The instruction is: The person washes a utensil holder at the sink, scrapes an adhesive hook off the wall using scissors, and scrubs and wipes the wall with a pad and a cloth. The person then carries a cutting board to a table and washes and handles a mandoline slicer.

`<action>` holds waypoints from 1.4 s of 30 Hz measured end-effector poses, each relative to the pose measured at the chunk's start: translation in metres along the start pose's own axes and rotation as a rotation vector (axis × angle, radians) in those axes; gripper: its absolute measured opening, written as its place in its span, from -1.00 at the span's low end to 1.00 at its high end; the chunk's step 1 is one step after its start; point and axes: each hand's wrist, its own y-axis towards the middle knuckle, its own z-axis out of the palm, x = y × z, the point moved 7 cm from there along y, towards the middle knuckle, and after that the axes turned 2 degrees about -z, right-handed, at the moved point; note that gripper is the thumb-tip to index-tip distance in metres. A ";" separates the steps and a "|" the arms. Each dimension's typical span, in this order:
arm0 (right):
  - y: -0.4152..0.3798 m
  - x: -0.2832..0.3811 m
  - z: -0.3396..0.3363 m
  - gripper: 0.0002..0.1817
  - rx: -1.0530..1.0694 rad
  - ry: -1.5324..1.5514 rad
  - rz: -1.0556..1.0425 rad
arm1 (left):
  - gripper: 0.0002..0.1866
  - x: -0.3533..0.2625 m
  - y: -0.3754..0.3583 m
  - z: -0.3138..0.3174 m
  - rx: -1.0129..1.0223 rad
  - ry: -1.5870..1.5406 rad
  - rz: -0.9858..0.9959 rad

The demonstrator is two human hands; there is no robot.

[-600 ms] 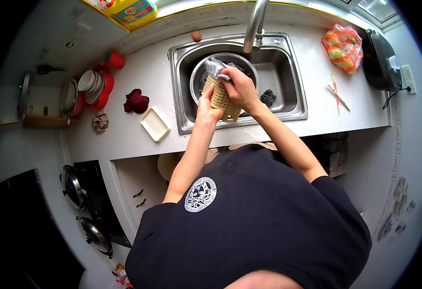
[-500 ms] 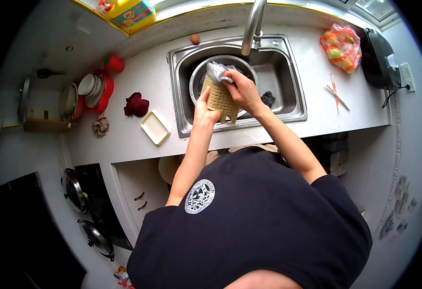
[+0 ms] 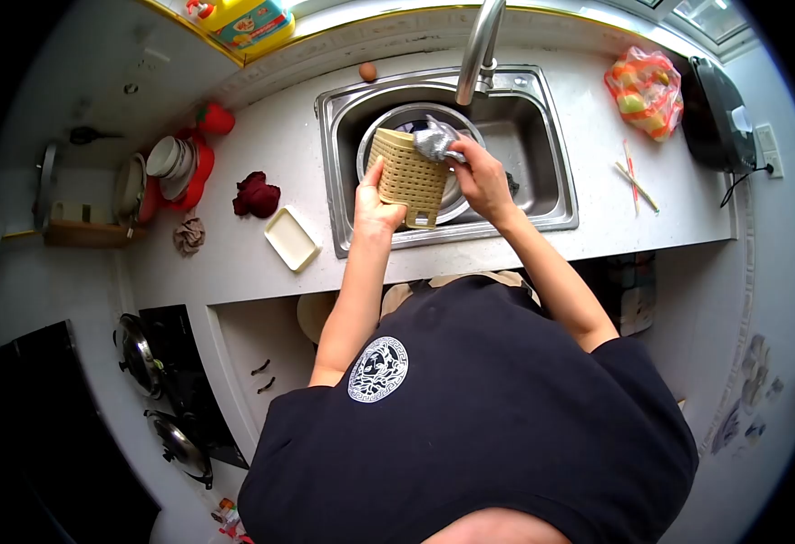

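Observation:
My left hand (image 3: 377, 207) grips a tan plastic holder with rows of small slots (image 3: 410, 178) by its left side and lower edge, tilted over the sink. A grey cloth (image 3: 435, 140) is pinched in my right hand (image 3: 481, 177), at the holder's upper right corner. Beneath both hands a round metal basin (image 3: 372, 127) sits in the stainless steel sink (image 3: 529, 195). Behind my right hand a dark scrubber (image 3: 512, 184) is partly hidden. Part of the basin's contents looks dark, but I cannot make it out.
Over the sink stands the faucet (image 3: 480, 54). Left of it are an egg (image 3: 367, 72), a cream tray (image 3: 291, 239), a dark red cloth (image 3: 257, 195) and stacked bowls (image 3: 169, 159). To the right lie chopsticks (image 3: 635, 184), a bag of fruit (image 3: 644, 93) and a black appliance (image 3: 719, 109).
The holder has turned more upright and shifted slightly left with my left hand. My right hand has moved right and down, taking the cloth from the holder's top to its right corner.

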 end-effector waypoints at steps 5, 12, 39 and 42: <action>0.007 0.020 0.010 -0.77 -0.065 -0.063 -0.065 | -0.64 0.016 0.019 -0.013 0.044 -0.061 -0.101; 0.000 0.007 0.001 -0.79 0.022 -0.035 -0.036 | -0.61 0.004 -0.004 -0.004 0.002 -0.002 -0.021; -0.032 -0.049 0.003 -0.85 -0.164 0.426 0.483 | -0.72 -0.005 -0.021 0.014 0.194 -0.235 -0.155; -0.029 -0.029 0.004 -0.84 -0.131 0.540 0.475 | -0.73 -0.003 -0.018 0.006 0.125 -0.221 -0.133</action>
